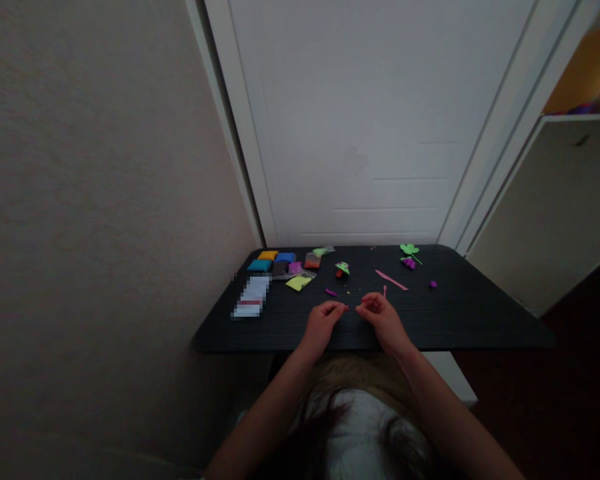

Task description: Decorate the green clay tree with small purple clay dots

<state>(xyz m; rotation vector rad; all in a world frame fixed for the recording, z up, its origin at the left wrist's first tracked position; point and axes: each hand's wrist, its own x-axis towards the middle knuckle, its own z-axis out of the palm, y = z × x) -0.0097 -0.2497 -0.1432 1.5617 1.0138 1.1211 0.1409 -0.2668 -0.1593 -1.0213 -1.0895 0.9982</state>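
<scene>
Above the near part of the dark table, my left hand (324, 321) is closed in a pinch, with a tiny reddish bit of modelling clay (347, 307) showing at the fingertips. A short gap away, my right hand (386, 321) has its fingers curled and thumb drawn in; whether anything sits in them is too small to tell. A pink stick tool with a rounded end (385, 291) lies just beyond it. Past both hands are a purple clay strip (331, 292) and a small mushroom figure (342, 269) with a green spotted cap and red stem.
Packets of coloured clay lie at the back left, including a yellow one (299, 283) and an orange one (268, 255). A blurred white phone-like rectangle (253, 295) is nearer. To the right are a pink knife tool (391, 280), green clover shape (410, 249), purple cluster (409, 263) and purple ball (433, 285).
</scene>
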